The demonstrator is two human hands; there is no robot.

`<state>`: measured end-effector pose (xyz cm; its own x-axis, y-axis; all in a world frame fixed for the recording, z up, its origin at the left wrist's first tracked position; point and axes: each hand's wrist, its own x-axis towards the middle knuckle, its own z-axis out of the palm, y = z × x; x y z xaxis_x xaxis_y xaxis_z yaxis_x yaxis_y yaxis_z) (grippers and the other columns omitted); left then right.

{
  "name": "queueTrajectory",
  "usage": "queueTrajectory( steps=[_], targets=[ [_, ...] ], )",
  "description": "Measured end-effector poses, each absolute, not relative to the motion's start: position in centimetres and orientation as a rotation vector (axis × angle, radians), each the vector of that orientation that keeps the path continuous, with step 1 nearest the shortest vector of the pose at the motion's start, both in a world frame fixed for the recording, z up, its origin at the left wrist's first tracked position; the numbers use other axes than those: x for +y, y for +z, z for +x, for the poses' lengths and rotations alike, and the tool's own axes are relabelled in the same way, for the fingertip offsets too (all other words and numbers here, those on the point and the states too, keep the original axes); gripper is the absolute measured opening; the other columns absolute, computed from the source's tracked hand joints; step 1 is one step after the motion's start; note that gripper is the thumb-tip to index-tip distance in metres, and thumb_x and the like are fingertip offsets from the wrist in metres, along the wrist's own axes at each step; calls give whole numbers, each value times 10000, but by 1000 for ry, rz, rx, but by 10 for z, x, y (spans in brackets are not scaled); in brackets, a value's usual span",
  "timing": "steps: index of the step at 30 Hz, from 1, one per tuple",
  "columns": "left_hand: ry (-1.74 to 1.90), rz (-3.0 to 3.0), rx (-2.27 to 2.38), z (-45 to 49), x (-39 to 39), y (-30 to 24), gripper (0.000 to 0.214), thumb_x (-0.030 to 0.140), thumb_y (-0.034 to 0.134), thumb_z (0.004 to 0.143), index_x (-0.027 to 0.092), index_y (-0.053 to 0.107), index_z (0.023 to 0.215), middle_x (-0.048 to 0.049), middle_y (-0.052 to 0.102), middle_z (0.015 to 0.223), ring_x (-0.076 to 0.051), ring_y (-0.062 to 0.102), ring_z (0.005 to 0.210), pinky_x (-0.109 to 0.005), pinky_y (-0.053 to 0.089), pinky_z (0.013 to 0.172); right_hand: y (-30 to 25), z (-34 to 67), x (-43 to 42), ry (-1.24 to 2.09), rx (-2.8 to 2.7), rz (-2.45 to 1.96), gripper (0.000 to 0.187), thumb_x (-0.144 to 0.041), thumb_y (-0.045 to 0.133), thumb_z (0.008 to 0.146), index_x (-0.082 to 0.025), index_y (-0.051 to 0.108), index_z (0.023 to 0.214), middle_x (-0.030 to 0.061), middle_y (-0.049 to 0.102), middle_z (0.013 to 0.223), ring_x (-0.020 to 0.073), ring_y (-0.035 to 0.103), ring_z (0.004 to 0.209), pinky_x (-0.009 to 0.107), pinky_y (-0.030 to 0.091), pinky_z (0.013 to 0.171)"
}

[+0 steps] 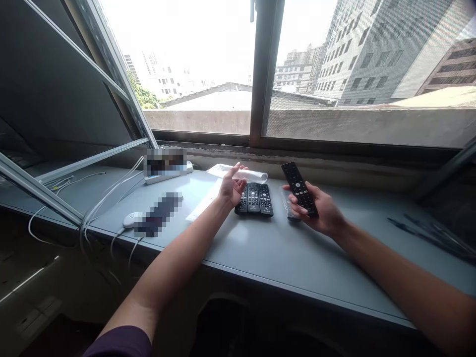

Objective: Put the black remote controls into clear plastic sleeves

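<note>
My right hand (327,210) is closed around a black remote control (295,179), held tilted above the table with its buttons facing up. Below and left of that hand lies another remote in clear plastic (288,203), partly covered by my fingers. My left hand (232,187) is turned palm up, its fingers loosely curled and apart from the thumb, with nothing visible in it. It is over the left end of a row of three black remotes (254,198) lying side by side. Right behind it is a translucent plastic bag (255,175); whether the fingers touch it I cannot tell.
A white power strip (169,174) and white cables (96,208) are at the left, beside a metal frame (122,89). A blurred-out phone-like object (158,215) lies near a white round charger (132,220). Dark cables (431,233) lie at right, and a window (201,64) stands behind.
</note>
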<state>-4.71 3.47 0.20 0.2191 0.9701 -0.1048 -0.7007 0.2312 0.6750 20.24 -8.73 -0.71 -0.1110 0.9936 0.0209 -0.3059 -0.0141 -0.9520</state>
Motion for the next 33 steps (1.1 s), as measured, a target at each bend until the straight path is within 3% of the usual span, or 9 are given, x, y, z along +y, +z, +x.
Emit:
queueTrajectory(
  steps=[5, 9, 11, 14, 16, 20, 24, 29, 33],
  targets=[
    [1240, 554, 591, -47, 36, 1, 251, 334, 878, 940, 177, 770, 1103, -90, 803, 1123, -92, 743, 688, -141, 612, 556, -8, 202, -87, 1352, -1054, -950, 351, -554, 568, 1058, -261, 749, 1125, 77, 722, 927, 237, 679, 714, 375, 609, 535],
    [1238, 532, 589, -46, 36, 1, 309, 349, 892, 931, 184, 769, 1163, -88, 805, 1107, -93, 743, 675, -146, 614, 552, -12, 205, -84, 1296, -1076, -1004, 291, -520, 583, 1059, -268, 711, 1130, 127, 788, 1096, 284, 762, 848, 356, 599, 456],
    [1239, 521, 585, -46, 36, 2, 338, 359, 894, 931, 183, 767, 1189, -86, 807, 1099, -88, 736, 660, -148, 615, 548, -14, 208, -83, 1340, -1063, -971, 328, -550, 559, 1070, -263, 700, 1142, 121, 782, 1056, 254, 732, 742, 323, 542, 385],
    [1237, 528, 589, -47, 35, 3, 328, 358, 891, 933, 182, 771, 1182, -85, 807, 1098, -87, 736, 656, -147, 610, 541, -14, 210, -83, 1456, -999, -879, 353, -541, 548, 1077, -236, 709, 1150, 71, 699, 884, 171, 549, 527, 274, 447, 310],
    [1238, 544, 596, -47, 34, 3, 296, 349, 886, 935, 182, 775, 1153, -85, 807, 1106, -88, 740, 668, -143, 606, 542, -12, 210, -82, 1500, -913, -819, 346, -496, 542, 1083, -214, 727, 1161, 41, 630, 813, 149, 462, 491, 250, 419, 298],
    [1240, 557, 607, -46, 34, 3, 260, 346, 882, 936, 177, 775, 1102, -83, 807, 1105, -86, 737, 680, -133, 602, 550, -11, 208, -81, 1433, -789, -788, 368, -522, 536, 1095, -228, 750, 1149, 50, 625, 839, 163, 514, 569, 256, 496, 358],
    [1236, 571, 607, -46, 35, 2, 237, 344, 877, 938, 174, 773, 1068, -89, 800, 1108, -91, 743, 698, -134, 600, 552, -13, 208, -80, 1373, -825, -872, 278, -484, 634, 1059, -249, 755, 1143, 67, 681, 914, 193, 620, 681, 284, 570, 442],
    [1236, 565, 603, -46, 35, 1, 224, 329, 872, 940, 164, 773, 1055, -94, 792, 1106, -94, 744, 702, -136, 598, 548, -12, 208, -82, 1453, -799, -877, 413, -552, 498, 1099, -263, 741, 1268, 77, 722, 959, 185, 573, 573, 282, 423, 326],
    [1236, 562, 602, -46, 35, 1, 256, 334, 882, 933, 172, 781, 1103, -89, 787, 1096, -94, 739, 689, -140, 595, 540, -7, 206, -86, 1548, -692, -791, 375, -423, 468, 1113, -239, 741, 1293, 34, 640, 830, 146, 473, 499, 239, 393, 319]
  ],
)
